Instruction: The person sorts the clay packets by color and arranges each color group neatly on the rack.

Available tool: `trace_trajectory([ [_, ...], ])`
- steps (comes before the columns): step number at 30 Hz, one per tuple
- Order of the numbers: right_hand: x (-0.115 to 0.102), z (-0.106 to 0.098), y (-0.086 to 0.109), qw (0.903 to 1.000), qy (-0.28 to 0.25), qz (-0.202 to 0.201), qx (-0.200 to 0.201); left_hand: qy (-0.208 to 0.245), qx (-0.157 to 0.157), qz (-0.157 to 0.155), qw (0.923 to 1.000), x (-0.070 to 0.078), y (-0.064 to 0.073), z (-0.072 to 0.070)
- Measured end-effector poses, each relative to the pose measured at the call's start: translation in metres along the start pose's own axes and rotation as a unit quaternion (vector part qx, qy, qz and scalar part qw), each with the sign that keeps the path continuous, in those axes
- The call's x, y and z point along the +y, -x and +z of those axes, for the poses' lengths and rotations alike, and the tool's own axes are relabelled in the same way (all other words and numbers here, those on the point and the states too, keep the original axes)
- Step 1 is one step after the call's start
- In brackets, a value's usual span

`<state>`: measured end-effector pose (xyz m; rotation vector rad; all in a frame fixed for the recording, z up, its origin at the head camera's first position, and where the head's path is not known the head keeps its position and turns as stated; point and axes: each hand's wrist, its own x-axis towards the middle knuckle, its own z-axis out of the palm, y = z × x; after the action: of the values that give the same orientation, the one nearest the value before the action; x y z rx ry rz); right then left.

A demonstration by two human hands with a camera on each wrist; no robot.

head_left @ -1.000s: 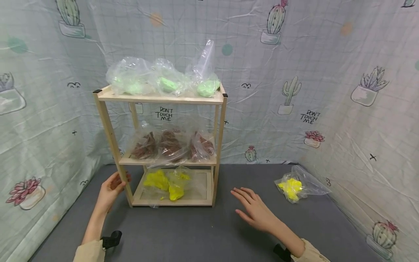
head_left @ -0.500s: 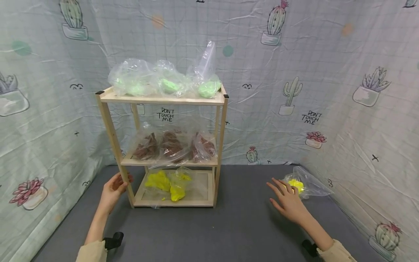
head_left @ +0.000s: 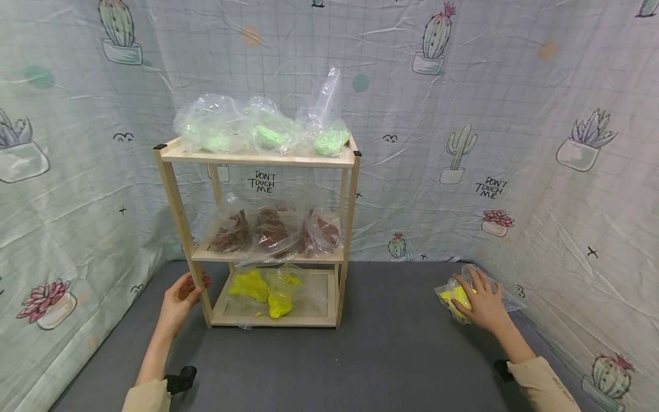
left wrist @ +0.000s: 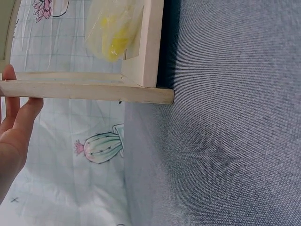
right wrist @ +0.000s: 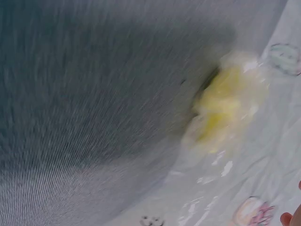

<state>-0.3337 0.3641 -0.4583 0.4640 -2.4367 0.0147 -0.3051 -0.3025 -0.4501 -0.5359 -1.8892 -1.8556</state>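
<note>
My left hand [head_left: 179, 300] grips the left front post of a three-tier wooden shelf [head_left: 190, 252], low down; in the left wrist view the thumb and fingers [left wrist: 26, 115] lie on opposite sides of the post. At the right, my right hand [head_left: 483, 300] is spread over a clear plastic bag with a bright yellow lump [head_left: 455, 297], partly covering it. The right wrist view shows this yellow bag [right wrist: 218, 110] blurred, with only fingertips [right wrist: 287, 218] at the corner. I cannot tell whether the fingers touch the bag.
Bagged pale green lumps [head_left: 270, 137] sit on the top tier, bagged brown lumps [head_left: 273, 232] on the middle one. Bagged yellow lumps [head_left: 249, 284] lie on the bottom tier. Cactus-printed sheeting [head_left: 412, 143] surrounds the dark grey table [head_left: 391, 343].
My right hand has moved right, from beside the shelf to over the yellow bag on the table. The left hand keeps its grip on the post.
</note>
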Motion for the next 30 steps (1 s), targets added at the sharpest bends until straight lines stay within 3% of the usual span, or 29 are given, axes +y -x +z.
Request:
trace_trajectory([
  [6,0.016,0.008,-0.005,0.9953,0.007,0.051,-0.082,-0.009,0.0,-0.002,1.0,0.0,-0.001,-0.002],
  [13,0.024,0.019,-0.007,0.9763,-0.012,0.099,-0.192,0.002,0.0,-0.002,1.0,0.0,0.001,-0.002],
  [20,0.03,0.025,0.003,0.9618,-0.013,0.131,-0.24,-0.002,0.003,-0.005,1.0,0.001,0.003,0.001],
  [30,0.032,0.028,0.007,0.9531,-0.011,0.134,-0.271,-0.003,0.003,-0.007,1.0,0.0,0.003,0.001],
])
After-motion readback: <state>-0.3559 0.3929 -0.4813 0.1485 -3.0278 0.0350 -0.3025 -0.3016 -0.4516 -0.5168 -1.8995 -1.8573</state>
